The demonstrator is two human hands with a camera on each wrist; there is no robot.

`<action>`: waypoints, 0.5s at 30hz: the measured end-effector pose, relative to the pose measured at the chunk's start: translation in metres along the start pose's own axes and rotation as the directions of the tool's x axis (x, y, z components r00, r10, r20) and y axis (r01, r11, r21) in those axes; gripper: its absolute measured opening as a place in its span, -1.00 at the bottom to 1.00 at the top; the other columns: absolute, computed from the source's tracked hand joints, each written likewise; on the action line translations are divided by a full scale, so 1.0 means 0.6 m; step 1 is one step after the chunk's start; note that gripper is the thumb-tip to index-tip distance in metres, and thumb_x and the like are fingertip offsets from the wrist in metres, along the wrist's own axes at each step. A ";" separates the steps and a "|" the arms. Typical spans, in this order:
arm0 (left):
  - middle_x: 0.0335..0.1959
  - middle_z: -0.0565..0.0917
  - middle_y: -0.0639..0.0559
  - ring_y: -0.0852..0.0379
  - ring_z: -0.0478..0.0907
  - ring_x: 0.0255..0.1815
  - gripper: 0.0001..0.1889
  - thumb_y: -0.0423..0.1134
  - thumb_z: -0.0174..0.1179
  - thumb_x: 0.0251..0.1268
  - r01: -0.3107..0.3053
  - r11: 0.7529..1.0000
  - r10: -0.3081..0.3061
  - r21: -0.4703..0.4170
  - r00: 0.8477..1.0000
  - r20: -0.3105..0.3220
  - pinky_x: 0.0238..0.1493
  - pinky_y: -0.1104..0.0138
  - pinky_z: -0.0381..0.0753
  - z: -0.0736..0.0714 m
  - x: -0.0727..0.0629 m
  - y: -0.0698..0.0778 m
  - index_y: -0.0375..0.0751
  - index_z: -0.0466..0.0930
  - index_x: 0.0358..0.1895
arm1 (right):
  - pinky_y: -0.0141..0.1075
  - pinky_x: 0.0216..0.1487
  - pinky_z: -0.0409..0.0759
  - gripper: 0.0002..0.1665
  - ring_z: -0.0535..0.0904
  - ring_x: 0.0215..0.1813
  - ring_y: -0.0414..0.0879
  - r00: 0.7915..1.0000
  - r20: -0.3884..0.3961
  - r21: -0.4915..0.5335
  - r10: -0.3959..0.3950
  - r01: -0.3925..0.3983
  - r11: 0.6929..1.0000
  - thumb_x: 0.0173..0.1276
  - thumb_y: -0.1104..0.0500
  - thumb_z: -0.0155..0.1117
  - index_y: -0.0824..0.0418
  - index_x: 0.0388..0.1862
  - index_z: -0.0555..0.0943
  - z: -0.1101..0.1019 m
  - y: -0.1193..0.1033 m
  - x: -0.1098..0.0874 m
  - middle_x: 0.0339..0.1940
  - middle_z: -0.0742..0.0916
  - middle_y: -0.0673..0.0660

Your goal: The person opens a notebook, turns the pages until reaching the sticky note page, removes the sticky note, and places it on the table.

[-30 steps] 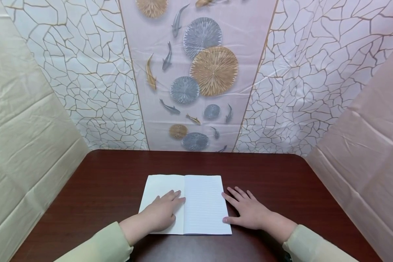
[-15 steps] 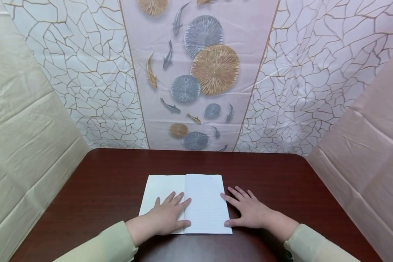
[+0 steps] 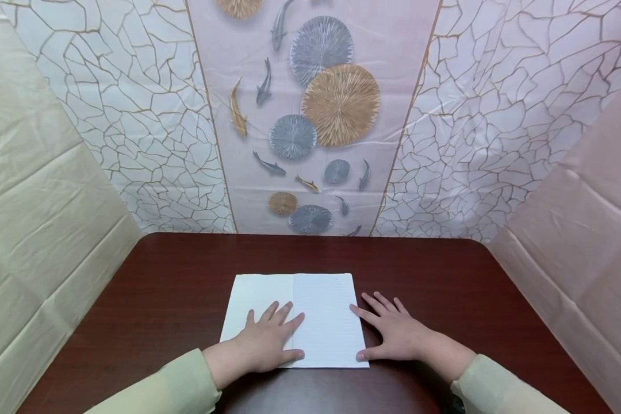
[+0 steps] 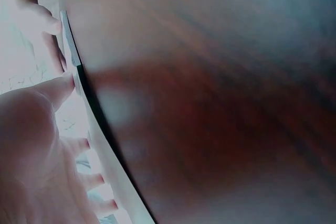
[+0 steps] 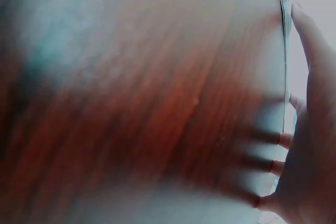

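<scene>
An open notebook lies flat on the dark reddish-brown table, a plain page on its left and a lined page on its right. My left hand rests with spread fingers over the left page, its thumb and index finger reaching across the fold onto the lined page. Beside the right edge is my right hand, fingers spread; its thumb and index fingertips touch the page edge while the other fingertips are on the table. In the left wrist view the left hand shows palm-side, fingertips down at the notebook.
The wooden table has rounded far corners. Patterned cloth with fish and round leaf prints hangs behind it, and beige cloth panels flank both sides. Pale green sleeves cover the forearms.
My left hand has slid right and spread its fingers, its thumb and index finger now past the fold. The right hand has hardly moved. The head view has tilted slightly.
</scene>
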State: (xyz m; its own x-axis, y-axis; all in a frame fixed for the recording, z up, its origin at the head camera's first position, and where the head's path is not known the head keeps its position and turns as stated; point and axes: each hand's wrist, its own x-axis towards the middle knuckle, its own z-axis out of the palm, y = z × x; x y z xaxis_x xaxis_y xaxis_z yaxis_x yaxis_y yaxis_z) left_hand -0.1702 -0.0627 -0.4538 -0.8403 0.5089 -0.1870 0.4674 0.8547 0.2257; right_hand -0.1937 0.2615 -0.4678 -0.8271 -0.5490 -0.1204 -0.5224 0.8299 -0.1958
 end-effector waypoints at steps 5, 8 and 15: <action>0.58 0.11 -0.08 -0.23 -0.02 0.57 -0.20 0.38 0.05 0.31 0.000 1.000 0.000 0.000 1.000 0.003 0.31 -0.43 -0.02 0.000 -0.001 0.002 0.16 0.17 0.55 | 0.43 0.36 -0.05 0.24 -0.05 0.59 0.28 1.000 0.011 -0.002 0.001 -0.001 1.000 0.02 -0.71 0.06 -0.17 0.60 0.15 -0.001 0.001 0.001 0.60 0.17 0.20; 0.59 0.10 -0.07 -0.22 -0.03 0.57 -0.20 0.37 0.04 0.32 0.005 1.000 -0.005 -0.004 1.000 0.013 0.31 -0.42 -0.03 -0.001 -0.002 0.003 0.16 0.16 0.56 | 0.43 0.36 -0.05 0.24 -0.05 0.59 0.28 1.000 0.021 -0.001 0.004 -0.004 1.000 0.01 -0.72 0.07 -0.18 0.60 0.14 -0.003 0.000 0.002 0.60 0.17 0.20; 0.59 0.07 -0.06 -0.21 -0.05 0.58 -0.20 0.37 0.03 0.33 0.008 1.000 -0.008 -0.011 0.999 0.038 0.32 -0.42 -0.04 -0.005 0.000 0.003 0.16 0.14 0.57 | 0.45 0.35 -0.07 0.24 -0.07 0.59 0.29 0.999 0.034 0.023 0.011 -0.012 1.000 0.02 -0.69 0.10 -0.16 0.60 0.14 -0.008 -0.002 0.003 0.61 0.16 0.21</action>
State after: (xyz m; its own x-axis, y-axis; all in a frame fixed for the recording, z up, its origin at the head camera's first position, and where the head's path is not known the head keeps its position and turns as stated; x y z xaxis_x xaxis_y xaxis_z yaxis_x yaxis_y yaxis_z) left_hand -0.1702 -0.0616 -0.4507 -0.8330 0.5057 -0.2245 0.4576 0.8577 0.2343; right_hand -0.1954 0.2598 -0.4632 -0.8251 -0.5431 -0.1559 -0.5079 0.8338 -0.2164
